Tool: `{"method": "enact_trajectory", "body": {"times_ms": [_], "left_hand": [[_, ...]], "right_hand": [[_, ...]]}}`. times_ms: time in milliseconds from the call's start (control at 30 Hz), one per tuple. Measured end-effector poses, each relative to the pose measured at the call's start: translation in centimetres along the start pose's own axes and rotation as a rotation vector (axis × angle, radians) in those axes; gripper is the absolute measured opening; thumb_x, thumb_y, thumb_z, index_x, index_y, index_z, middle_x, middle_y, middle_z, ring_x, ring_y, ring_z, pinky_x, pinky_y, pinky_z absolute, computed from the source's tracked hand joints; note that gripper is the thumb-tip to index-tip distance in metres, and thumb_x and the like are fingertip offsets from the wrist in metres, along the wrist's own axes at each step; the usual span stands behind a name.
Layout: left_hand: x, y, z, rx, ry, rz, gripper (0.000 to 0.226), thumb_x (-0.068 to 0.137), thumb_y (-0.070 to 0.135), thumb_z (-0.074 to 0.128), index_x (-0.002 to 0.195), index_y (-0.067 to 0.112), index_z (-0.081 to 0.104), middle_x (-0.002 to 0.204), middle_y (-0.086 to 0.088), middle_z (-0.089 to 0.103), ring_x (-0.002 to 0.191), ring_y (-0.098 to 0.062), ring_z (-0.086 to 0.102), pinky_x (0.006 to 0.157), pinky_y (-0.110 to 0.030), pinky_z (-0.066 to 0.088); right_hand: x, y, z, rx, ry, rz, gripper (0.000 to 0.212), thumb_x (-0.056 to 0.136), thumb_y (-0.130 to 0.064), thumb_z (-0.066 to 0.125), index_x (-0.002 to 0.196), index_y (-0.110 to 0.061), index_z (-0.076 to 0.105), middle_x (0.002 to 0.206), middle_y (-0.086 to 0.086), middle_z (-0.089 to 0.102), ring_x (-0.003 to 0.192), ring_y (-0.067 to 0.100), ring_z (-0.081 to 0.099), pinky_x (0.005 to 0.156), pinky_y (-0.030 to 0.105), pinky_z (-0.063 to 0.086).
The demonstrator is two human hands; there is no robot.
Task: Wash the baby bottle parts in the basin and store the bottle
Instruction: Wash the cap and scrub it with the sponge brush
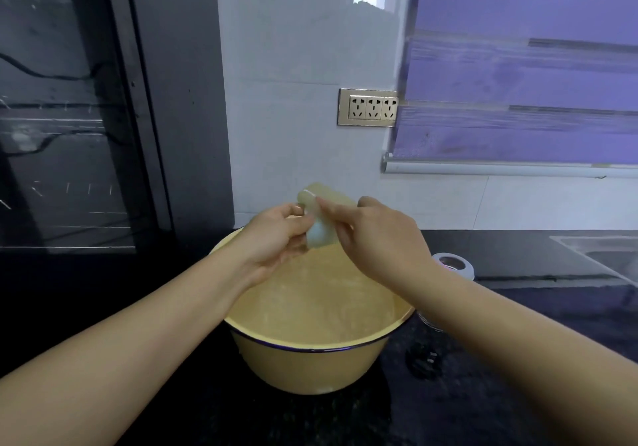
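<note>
A translucent, pale bottle body [319, 219] is held tilted above the cream-yellow basin [310, 362], which has a dark blue rim and holds water. My left hand [276, 235] grips the bottle's lower end from the left. My right hand [376, 235] holds it from the right, with a finger lying along its side. A round white-rimmed bottle part [453, 264] stands on the counter just right of the basin, partly hidden behind my right forearm.
The basin sits on a dark speckled counter [518, 394]. A steel sink [607, 256] lies at the far right. On the white tiled wall are a triple socket plate [367, 107] and a purple roller blind [524, 66]. A dark glass cabinet [69, 117] stands at left.
</note>
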State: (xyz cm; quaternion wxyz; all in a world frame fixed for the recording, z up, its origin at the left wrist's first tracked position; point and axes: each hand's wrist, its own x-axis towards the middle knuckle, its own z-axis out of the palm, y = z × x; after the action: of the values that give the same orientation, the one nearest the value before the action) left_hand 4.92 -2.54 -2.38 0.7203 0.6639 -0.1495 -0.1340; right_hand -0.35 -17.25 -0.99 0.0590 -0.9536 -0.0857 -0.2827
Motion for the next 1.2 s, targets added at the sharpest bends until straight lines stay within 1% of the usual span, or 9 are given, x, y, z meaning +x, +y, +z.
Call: {"method": "enact_trajectory", "body": {"times_ms": [133,200,267,333,567,733,933,1033,1200], "left_hand": [[-0.2,-0.2,-0.3,0.054,0.01,0.109,0.009,0.097,0.009,0.049,0.094,0.013,0.057,0.087,-0.005,0.063,0.08,-0.017,0.058,0.077,-0.022,0.045],[-0.2,-0.2,-0.5,0.02,0.009,0.14,0.011,0.097,0.008,0.047,0.098,0.011,0.058,0.088,-0.004,0.064,0.078,-0.013,0.061,0.077,-0.02,0.048],[-0.3,0.0,-0.6,-0.049,0.01,0.137,0.012,0.098,0.008,0.046,0.102,0.01,0.057,0.093,-0.006,0.064,0.084,-0.015,0.062,0.081,-0.022,0.048],[-0.2,0.2,-0.7,-0.168,0.02,0.128,0.012,0.099,0.01,0.045,0.102,0.011,0.056,0.096,-0.004,0.064,0.088,-0.014,0.063,0.085,-0.023,0.049],[0.1,0.3,-0.4,-0.313,0.032,0.199,0.014,0.099,0.01,0.042,0.1,0.016,0.055,0.1,-0.003,0.065,0.091,-0.013,0.063,0.086,-0.022,0.047],[-0.4,-0.1,0.1,0.116,0.082,0.352,0.013,0.098,0.009,0.046,0.101,0.017,0.056,0.074,0.006,0.067,0.06,-0.002,0.06,0.066,-0.015,0.048],[-0.4,-0.5,-0.3,0.519,0.197,0.523,0.012,0.095,0.014,0.053,0.093,0.024,0.058,0.09,0.02,0.066,0.085,0.008,0.061,0.073,-0.007,0.041],[-0.6,-0.8,0.0,0.463,0.102,0.539,0.019,0.094,0.01,0.054,0.09,0.029,0.058,0.085,0.02,0.069,0.086,0.009,0.061,0.078,-0.009,0.042],[-1.0,-0.7,0.1,0.229,-0.047,0.349,0.015,0.096,0.012,0.05,0.098,0.021,0.062,0.084,0.013,0.072,0.088,-0.007,0.063,0.082,-0.02,0.046]], "right_hand": [[1.5,1.0,-0.2,0.211,-0.089,0.154,0.044,0.094,-0.026,0.039,0.13,-0.048,0.049,0.114,-0.002,0.064,0.103,0.021,0.058,0.071,0.028,0.037],[2.1,1.4,-0.2,0.438,-0.141,0.229,0.045,0.091,-0.019,0.042,0.127,-0.042,0.056,0.118,-0.006,0.066,0.095,0.014,0.059,0.068,0.022,0.041],[2.2,1.5,-0.3,0.718,-0.208,0.316,0.042,0.093,-0.017,0.043,0.124,-0.04,0.06,0.086,-0.005,0.069,0.068,0.011,0.052,0.049,0.015,0.035],[2.0,1.6,-0.6,0.966,-0.314,0.415,0.038,0.096,-0.018,0.042,0.12,-0.04,0.063,0.056,-0.003,0.041,0.045,0.01,0.031,0.039,0.016,0.021],[0.8,-1.0,-0.5,1.559,-0.555,0.768,0.02,0.099,-0.014,0.037,0.08,-0.015,0.043,0.054,-0.001,0.035,0.026,0.004,0.026,0.025,0.012,0.02],[0.8,-3.4,-0.4,1.716,-0.559,0.803,0.029,0.101,-0.016,0.032,0.076,-0.011,0.044,0.061,0.002,0.038,0.025,0.004,0.038,0.027,0.012,0.03],[1.9,-1.5,-1.7,1.622,-0.523,0.846,0.04,0.101,-0.013,0.025,0.064,-0.009,0.04,0.039,-0.001,0.039,0.022,0.006,0.035,0.027,0.013,0.031],[1.8,-0.3,-2.7,1.469,-0.511,0.821,0.034,0.1,-0.012,0.03,0.068,-0.009,0.042,0.056,0.001,0.037,0.026,0.006,0.036,0.028,0.015,0.032],[0.9,0.8,-1.4,1.363,-0.396,0.758,0.019,0.101,-0.015,0.035,0.087,-0.013,0.048,0.055,0.002,0.04,0.028,0.008,0.036,0.03,0.013,0.029]]}}
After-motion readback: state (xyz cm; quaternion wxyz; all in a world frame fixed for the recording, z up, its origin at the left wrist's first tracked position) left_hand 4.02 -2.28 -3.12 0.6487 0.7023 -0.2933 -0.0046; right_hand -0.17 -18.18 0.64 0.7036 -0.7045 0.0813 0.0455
